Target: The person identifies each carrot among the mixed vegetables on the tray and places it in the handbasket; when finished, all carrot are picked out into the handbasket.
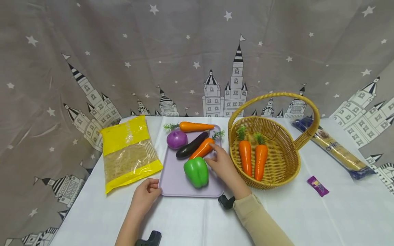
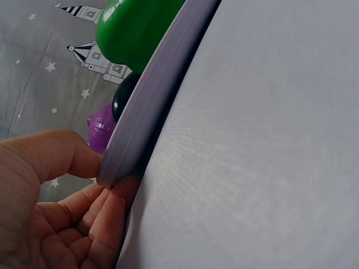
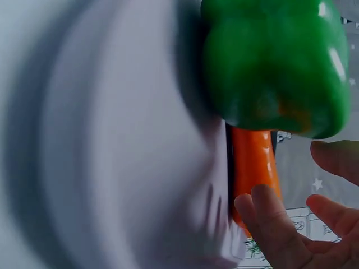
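Observation:
My left hand (image 1: 146, 193) pinches the near left corner of a lilac tray (image 1: 172, 186), thumb on top of the rim and fingers below it in the left wrist view. On the tray lie a green bell pepper (image 1: 196, 172), a carrot (image 1: 202, 149), a dark eggplant (image 1: 192, 145), a purple onion (image 1: 176, 139) and another carrot (image 1: 196, 126) along the far edge. My right hand (image 1: 222, 163) reaches over the tray's right side. Its fingertips (image 3: 263, 196) are right at the nearer carrot, with the thumb (image 3: 336, 159) apart, beside the pepper.
A wicker basket (image 1: 284, 167) with a tall handle and two carrots (image 1: 261, 160) stands right of the tray. Farther right lie a long pasta packet (image 1: 335, 147) and a small purple wrapper (image 1: 318, 186). A yellow bag (image 1: 129, 153) lies left. A patterned curtain (image 1: 172, 51) hangs behind.

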The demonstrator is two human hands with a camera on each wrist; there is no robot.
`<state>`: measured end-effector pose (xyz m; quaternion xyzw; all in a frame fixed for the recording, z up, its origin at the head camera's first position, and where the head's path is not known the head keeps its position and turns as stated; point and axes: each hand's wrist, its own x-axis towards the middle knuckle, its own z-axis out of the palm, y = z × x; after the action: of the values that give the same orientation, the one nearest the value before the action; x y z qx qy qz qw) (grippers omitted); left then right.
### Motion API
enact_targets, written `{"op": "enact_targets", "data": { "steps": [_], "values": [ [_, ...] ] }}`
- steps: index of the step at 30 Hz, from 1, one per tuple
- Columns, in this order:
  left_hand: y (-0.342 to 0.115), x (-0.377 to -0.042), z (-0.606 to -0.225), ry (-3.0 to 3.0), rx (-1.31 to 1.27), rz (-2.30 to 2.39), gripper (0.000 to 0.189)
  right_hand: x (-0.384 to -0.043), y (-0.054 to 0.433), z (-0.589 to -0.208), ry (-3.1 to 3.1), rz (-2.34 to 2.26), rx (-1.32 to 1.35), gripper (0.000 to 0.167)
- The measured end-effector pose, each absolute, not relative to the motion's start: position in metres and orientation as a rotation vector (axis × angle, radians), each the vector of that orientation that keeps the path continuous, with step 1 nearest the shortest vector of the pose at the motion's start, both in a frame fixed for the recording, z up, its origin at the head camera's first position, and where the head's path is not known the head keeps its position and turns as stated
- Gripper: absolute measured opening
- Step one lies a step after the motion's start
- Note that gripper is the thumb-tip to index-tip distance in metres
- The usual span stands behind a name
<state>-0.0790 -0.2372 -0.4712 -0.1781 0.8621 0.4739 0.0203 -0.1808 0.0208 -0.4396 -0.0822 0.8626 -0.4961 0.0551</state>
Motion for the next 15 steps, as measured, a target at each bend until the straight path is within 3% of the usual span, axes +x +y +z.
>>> {"op": "enact_targets", "data": {
  "steps": [15],
  "values": [
    [-0.238,-0.079,-0.473,2.692,-0.548,1.463,0.032,-0.2,0.017,-0.442,2.512,-1.546,-0.241,0.071]
  ]
}}
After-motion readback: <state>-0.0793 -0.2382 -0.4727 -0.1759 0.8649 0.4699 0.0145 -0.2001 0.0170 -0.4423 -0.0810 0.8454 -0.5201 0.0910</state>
